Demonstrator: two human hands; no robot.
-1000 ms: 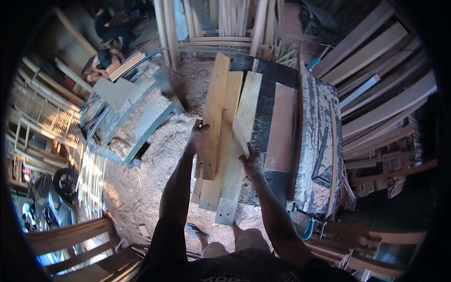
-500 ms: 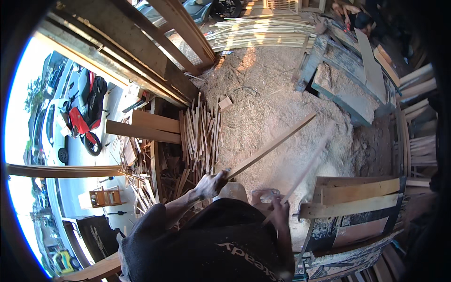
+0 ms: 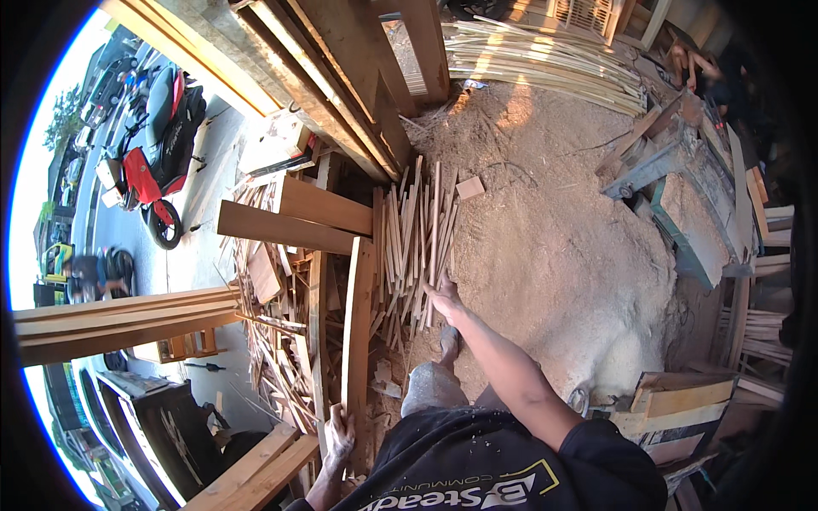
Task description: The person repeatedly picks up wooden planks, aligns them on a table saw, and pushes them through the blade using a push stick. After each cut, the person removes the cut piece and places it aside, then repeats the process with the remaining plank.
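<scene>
Gripping board (image 3: 358,324) by its near end, L hand (image 3: 338,433) risks far-end swing: a loose hold could knock nearby planks (image 3: 285,232). R hand (image 3: 443,298) at thin sticks (image 3: 409,247); hold can't be confirmed; hasty reach may cause splinters. Board: long, flat, lt. brown, left of sticks, approx. parallel to them.

The held board (image 3: 357,332) is left of the stick pile (image 3: 397,243), with sawdust (image 3: 545,264) farther right.

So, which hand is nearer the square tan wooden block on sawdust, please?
The right hand: below the block in view, by thin pale wooden strips; the left hand is farther, lower left, at a tan wooden plank.
</scene>
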